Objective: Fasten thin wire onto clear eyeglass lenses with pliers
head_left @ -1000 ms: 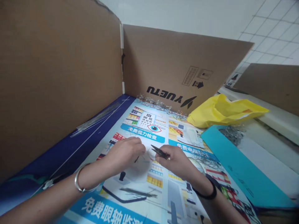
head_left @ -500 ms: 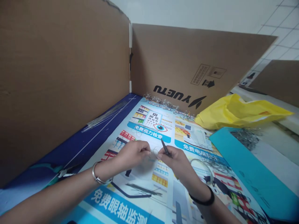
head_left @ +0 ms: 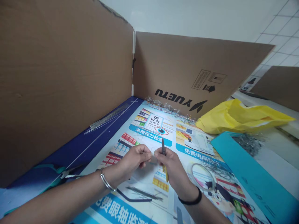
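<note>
Over the printed poster (head_left: 140, 186), my left hand (head_left: 137, 157) pinches a thin wire loop, faintly visible between the hands. My right hand (head_left: 169, 161) pinches the other side of it with thumb and finger. A tool with a dark, pointed tip and a yellow handle (head_left: 163, 147) is also held in my right hand, pointing away from me. The fingertips of both hands are very close together. Beneath them, a small bundle of dark thin wires (head_left: 146, 193) lies on the poster. The wire's ends are too fine to make out.
Cardboard panels (head_left: 177, 62) stand at the left and back. Straight wires (head_left: 108, 116) lie at the left, near teal-handled pliers (head_left: 62, 174). To the right are a clear ring (head_left: 202, 176), a yellow bag (head_left: 243, 116), a teal box (head_left: 254, 177) and tangled wire pieces (head_left: 249, 144).
My hands have come closer together. The tool in my right hand has turned more upright, showing its yellow handle. The view has shifted slightly, showing more of the teal-handled pliers.
</note>
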The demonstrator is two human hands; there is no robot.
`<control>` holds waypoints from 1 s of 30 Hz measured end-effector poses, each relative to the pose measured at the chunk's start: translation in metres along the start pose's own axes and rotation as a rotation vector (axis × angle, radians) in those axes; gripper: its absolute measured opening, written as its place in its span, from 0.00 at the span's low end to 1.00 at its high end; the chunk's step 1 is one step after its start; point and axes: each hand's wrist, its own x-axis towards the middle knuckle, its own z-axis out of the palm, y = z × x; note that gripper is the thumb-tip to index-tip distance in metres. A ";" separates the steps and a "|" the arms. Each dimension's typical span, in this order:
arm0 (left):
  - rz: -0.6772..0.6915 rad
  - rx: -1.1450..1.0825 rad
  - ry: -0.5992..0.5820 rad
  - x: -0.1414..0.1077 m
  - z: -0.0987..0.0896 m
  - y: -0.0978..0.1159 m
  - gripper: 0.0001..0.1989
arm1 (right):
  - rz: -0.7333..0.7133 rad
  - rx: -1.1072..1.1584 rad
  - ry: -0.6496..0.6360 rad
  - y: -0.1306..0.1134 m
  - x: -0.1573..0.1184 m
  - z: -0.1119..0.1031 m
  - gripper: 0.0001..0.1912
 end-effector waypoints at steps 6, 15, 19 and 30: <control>0.028 -0.010 0.047 0.002 0.001 -0.006 0.10 | -0.001 0.016 -0.052 0.000 0.001 0.004 0.06; -0.014 0.202 -0.153 0.009 -0.015 0.006 0.13 | -0.056 -0.355 -0.108 0.006 0.014 -0.009 0.05; 0.045 0.527 -0.124 0.016 -0.023 0.007 0.11 | -0.101 -0.682 -0.170 0.009 0.022 -0.008 0.06; 0.149 1.004 0.024 0.035 -0.040 -0.002 0.12 | -0.106 -1.005 -0.218 -0.003 0.039 0.005 0.11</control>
